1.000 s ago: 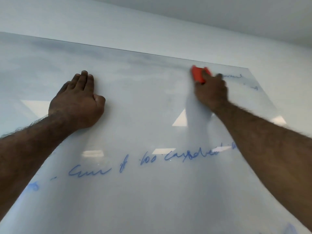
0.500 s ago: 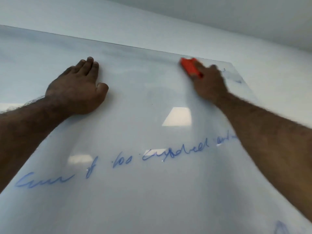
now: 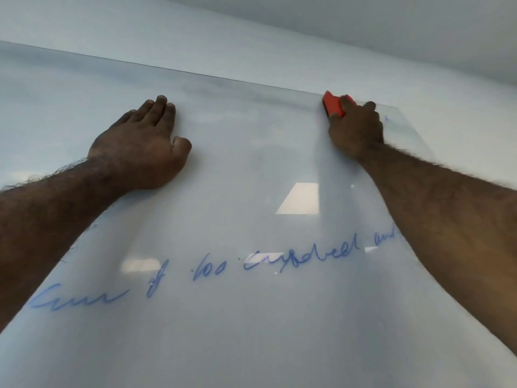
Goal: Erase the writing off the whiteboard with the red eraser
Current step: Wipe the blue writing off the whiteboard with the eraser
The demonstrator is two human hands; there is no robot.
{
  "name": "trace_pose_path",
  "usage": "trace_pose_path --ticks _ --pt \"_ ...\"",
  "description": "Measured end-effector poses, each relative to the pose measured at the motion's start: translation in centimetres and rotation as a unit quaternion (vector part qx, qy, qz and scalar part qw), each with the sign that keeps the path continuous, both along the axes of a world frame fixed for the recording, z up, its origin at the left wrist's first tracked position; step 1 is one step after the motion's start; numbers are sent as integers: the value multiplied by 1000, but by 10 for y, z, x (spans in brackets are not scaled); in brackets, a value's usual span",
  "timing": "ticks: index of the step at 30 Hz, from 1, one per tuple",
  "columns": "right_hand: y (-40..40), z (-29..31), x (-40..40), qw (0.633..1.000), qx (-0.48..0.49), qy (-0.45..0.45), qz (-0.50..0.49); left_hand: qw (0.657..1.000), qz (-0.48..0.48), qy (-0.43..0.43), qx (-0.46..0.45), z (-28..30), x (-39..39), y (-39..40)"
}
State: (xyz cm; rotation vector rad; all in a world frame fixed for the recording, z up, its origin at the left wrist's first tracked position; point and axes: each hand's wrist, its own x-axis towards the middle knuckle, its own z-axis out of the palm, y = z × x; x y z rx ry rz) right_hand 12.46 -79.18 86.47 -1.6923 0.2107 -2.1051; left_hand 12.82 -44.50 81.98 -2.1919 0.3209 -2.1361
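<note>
Fingers of the right hand [image 3: 356,130] curl over the red eraser [image 3: 333,105], gripping it from below and pressing it against the whiteboard [image 3: 251,169] close under the board's top edge, near its upper right corner; only the eraser's upper left end and a sliver between the fingers show, the rest is hidden under the hand. Beside that hand to the right a faint blue mark [image 3: 387,118] sits on the board, too small to read.

The left hand [image 3: 142,152] lies flat on the board, well apart from the right, palm down; its fingers are straight and held close together, pointing up toward the top edge, the thumb tucked out to the side; it holds nothing and simply rests on the surface.

Lower on the board a line of blue writing [image 3: 212,271] runs across between the two forearms, rising slightly to the right, its right end passing behind the right forearm; the strokes are smeary and not clearly legible. Bright reflections of ceiling lights [image 3: 299,198] lie on the glossy surface between the writing and the hands; above the board is a plain pale wall [image 3: 251,37].
</note>
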Motion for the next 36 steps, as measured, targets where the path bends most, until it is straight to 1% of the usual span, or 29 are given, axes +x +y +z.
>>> trace_pose_path --ticks 2,5,6,7,8,9,12,14,16,19,23,25,28,32,36 --pt "49 -1 0 992 -127 -16 22 1000 -1 -2 3 2 2 5" --pt "112 -18 9 947 -317 -43 22 1000 4 -3 11 10 8 10" --pt "121 -22 11 935 -351 -52 23 1000 7 2 13 12 9 11" --pt "121 -21 12 929 -365 -62 19 1000 10 7 15 13 8 11" --pt "111 -16 11 931 -360 -65 13 1000 11 10 16 13 8 11" --pt "95 -9 11 941 -333 -60 5 1000 13 10 15 12 8 10" --pt "25 15 12 983 -184 -19 -1 1000 15 7 1 7 6 6" --pt "-22 22 15 995 -100 -8 -5 1000 13 8 -5 5 4 5" --pt "-69 21 14 1000 -19 11 -3 1000 11 13 -6 4 2 3" --pt "-130 8 12 993 103 56 7 1000 10 17 -6 2 1 -2" --pt "-158 -11 12 979 189 69 19 1000 3 14 -11 1 -1 0" --pt "-157 -14 8 977 199 68 21 1000 4 12 -10 0 -1 -2" --pt "-125 -12 2 984 174 38 19 1000 12 3 -7 0 0 -4" --pt "-56 -5 5 999 41 17 -10 1000 0 0 -12 -1 -1 -5" --pt "12 -2 7 998 -70 -3 -8 1000 -10 10 -8 -6 -2 -11"
